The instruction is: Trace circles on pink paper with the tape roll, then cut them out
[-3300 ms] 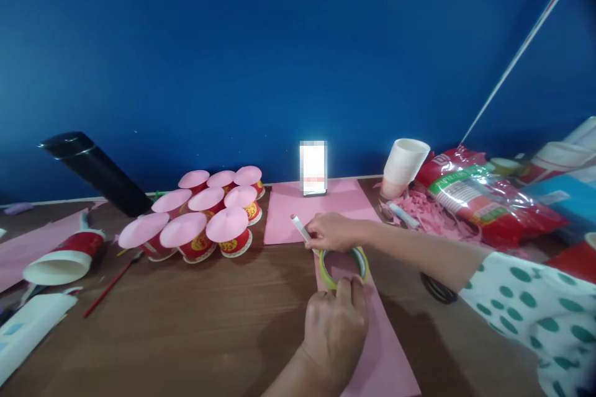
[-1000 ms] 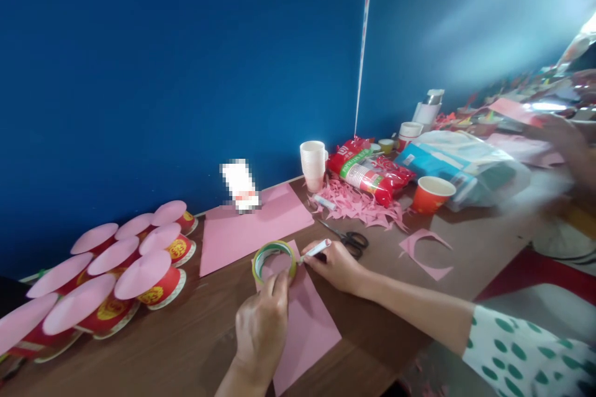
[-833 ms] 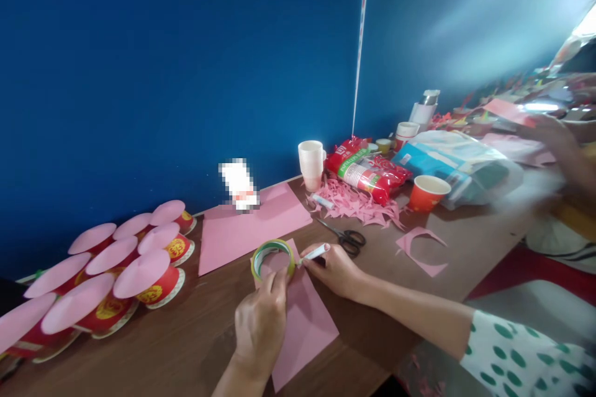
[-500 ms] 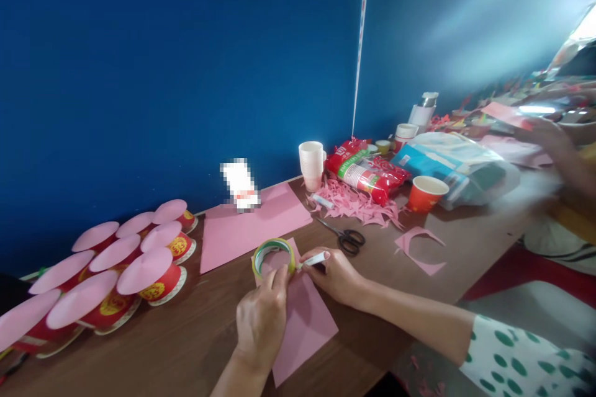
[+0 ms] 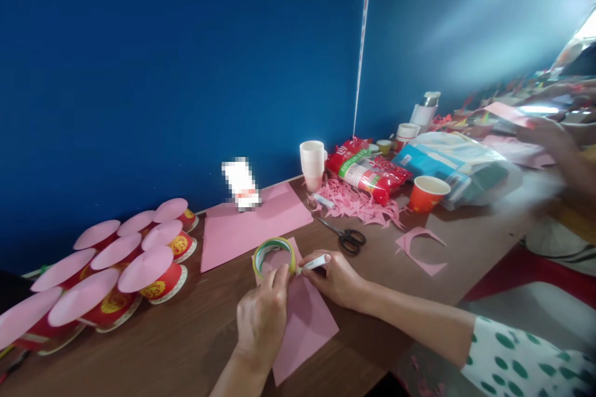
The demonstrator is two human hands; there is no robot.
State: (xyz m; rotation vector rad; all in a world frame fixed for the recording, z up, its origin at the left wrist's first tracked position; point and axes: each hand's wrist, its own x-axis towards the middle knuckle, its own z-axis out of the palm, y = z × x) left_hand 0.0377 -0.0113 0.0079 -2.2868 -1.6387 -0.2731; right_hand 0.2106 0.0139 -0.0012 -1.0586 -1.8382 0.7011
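Observation:
A roll of tape [image 5: 294, 255] lies flat on a strip of pink paper [image 5: 307, 316] in front of me. My left hand [image 5: 264, 307] is closed over the near edge of the roll and presses it on the paper; its fingertips are partly hidden. In my right hand [image 5: 339, 279] is a white marker [image 5: 317, 262], pinched between the fingers, with its tip low against the outer right side of the roll. Black-handled scissors [image 5: 350, 240] lie on the table just beyond my right hand.
Several upturned red cups [image 5: 162, 285] topped with pink paper discs stand at left. Behind are a pink sheet stack [image 5: 254, 226], white cups [image 5: 311, 164], pink scraps [image 5: 358, 201], a red packet [image 5: 365, 170] and an orange cup [image 5: 428, 193]. Another person's blurred hand [image 5: 544, 136] is at right.
The marker has shifted very slightly beside the tape roll in my right hand. My left hand stays in place on the roll. The view has moved a little.

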